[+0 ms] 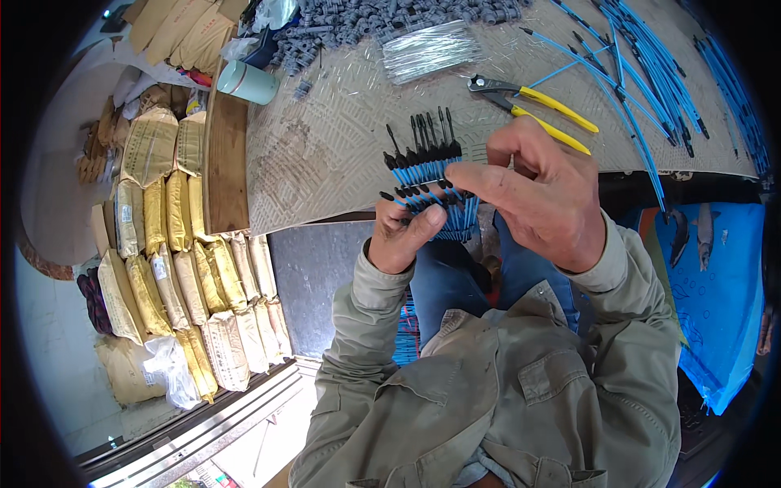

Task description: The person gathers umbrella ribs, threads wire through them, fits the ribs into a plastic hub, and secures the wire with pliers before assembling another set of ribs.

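Note:
A bundle of thin blue rods with black pointed tips (423, 172) is held over my lap, just off the table's near edge. My left hand (399, 242) is closed round it from below, its thumb lying across the front. The tips stand in uneven rows, some higher than others. At the bundle's right side is my right hand (549, 195), fingers curled and a fingertip against the rods. What it pinches is hidden, though a pale thin strand shows beside the fingers. Cutting pliers with yellow handles (561, 109) lie just beyond the right hand.
Silvery thin strands (431, 50) are stacked on the table (325, 175), near a heap of grey plastic parts (358, 37). More blue rods (651, 65) lie at the far right. A pale green cup (248, 82) stands by the left edge. Filled bags (187, 285) are piled at left.

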{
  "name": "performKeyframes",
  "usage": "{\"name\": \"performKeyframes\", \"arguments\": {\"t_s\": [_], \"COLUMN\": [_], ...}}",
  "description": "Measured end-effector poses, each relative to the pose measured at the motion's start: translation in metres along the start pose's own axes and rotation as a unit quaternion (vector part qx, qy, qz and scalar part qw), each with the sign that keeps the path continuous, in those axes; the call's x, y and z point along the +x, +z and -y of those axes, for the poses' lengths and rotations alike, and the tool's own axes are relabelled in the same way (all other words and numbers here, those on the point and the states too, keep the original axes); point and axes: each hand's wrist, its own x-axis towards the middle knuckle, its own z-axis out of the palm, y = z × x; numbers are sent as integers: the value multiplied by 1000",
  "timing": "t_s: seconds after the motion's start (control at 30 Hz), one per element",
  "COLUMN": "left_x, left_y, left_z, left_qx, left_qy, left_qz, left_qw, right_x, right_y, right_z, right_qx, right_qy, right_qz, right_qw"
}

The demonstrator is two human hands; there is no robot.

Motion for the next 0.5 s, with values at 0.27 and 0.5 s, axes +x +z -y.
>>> {"name": "performKeyframes", "arguments": {"t_s": [0.27, 0.5], "left_x": [0, 1], "left_y": [-1, 1], "left_z": [-2, -6], "left_qx": [15, 35], "left_qy": [-22, -24], "left_qz": [27, 39], "left_qw": [999, 998], "right_x": [-2, 5], "right_y": [9, 4], "right_z": [-1, -6], "right_qx": [34, 0], "right_qy": [5, -45], "right_qz": [-37, 14], "right_qw": [999, 999]}}
